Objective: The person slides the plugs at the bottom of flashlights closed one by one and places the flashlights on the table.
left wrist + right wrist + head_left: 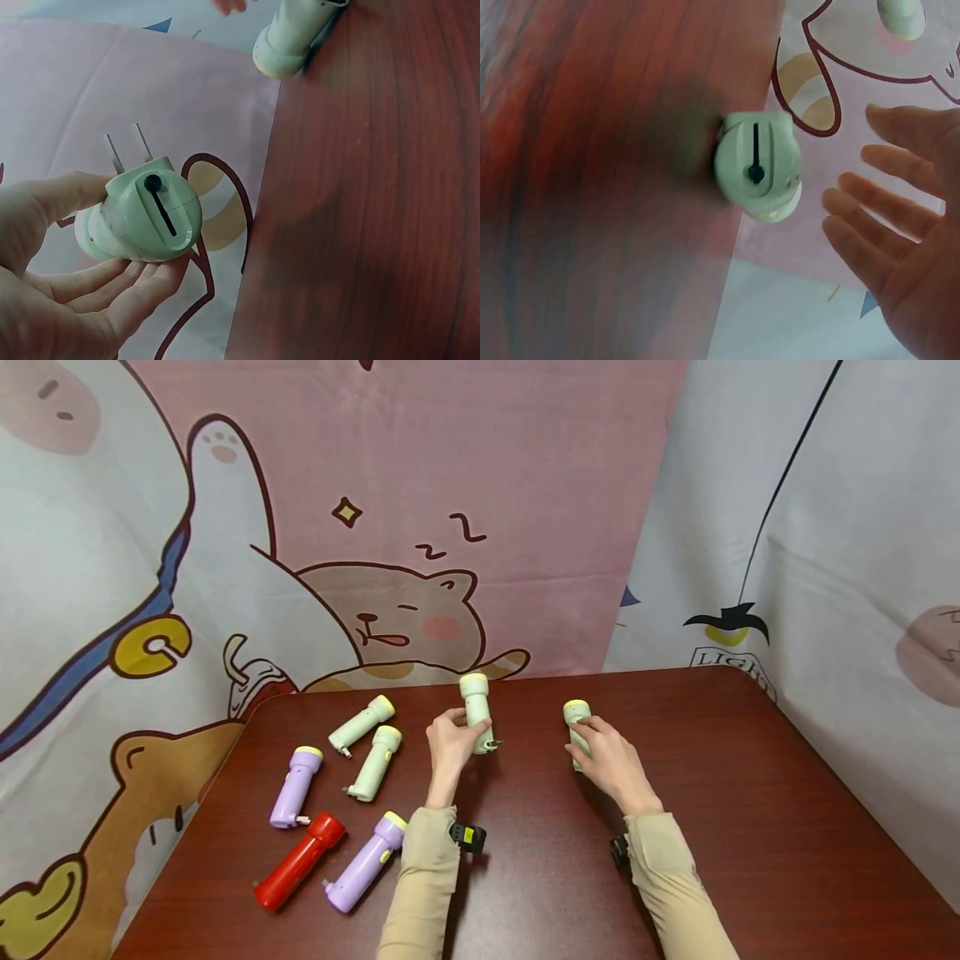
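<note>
My left hand (452,745) grips a pale green flashlight (475,700), its yellow-rimmed head pointing away from me. In the left wrist view, two metal plug prongs (142,142) stick out near its tail, and a black slider (163,202) sits on the end face. Further right, a second pale green flashlight (575,713) lies on the table, head toward the far edge. My right hand (611,762) is beside it and overlaps it in the head view. The right wrist view shows those fingers (855,214) extended and spread, with a gap between them and the flashlight.
On the left of the dark red table (540,877) lie two more pale green flashlights (362,724) (377,764), two purple flashlights (294,787) (367,862) and a red flashlight (300,862). A cartoon-printed cloth (525,527) hangs behind the table.
</note>
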Motion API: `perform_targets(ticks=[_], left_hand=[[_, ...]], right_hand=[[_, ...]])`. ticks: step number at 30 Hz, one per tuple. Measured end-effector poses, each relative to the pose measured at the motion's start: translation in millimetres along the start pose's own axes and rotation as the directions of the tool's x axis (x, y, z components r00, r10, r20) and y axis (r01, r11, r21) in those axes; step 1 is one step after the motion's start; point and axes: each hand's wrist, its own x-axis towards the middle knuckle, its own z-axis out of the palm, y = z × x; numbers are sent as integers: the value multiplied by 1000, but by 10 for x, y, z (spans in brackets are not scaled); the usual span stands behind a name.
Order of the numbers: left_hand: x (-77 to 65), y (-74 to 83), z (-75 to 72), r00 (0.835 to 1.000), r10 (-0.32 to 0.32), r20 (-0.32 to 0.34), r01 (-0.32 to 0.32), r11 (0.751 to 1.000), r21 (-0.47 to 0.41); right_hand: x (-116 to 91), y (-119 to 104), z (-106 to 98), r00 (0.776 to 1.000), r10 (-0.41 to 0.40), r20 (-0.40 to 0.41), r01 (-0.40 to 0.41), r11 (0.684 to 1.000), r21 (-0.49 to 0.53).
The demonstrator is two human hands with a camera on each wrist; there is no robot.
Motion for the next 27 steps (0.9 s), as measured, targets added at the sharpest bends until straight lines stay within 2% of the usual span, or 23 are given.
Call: perform_targets(ticks=[9, 17, 27], left_hand=[[-36, 23, 82, 1000, -3, 4, 3, 1000, -23], [-98, 45, 155, 999, -8, 37, 10, 999, -52], [-156, 101, 228, 997, -21, 69, 28, 994, -102]], right_hand=[[75, -223, 11, 994, -91, -55, 91, 996, 1], [94, -399, 59, 966, -218, -140, 219, 976, -10], [86, -492, 135, 946, -288, -146, 287, 958, -28]])
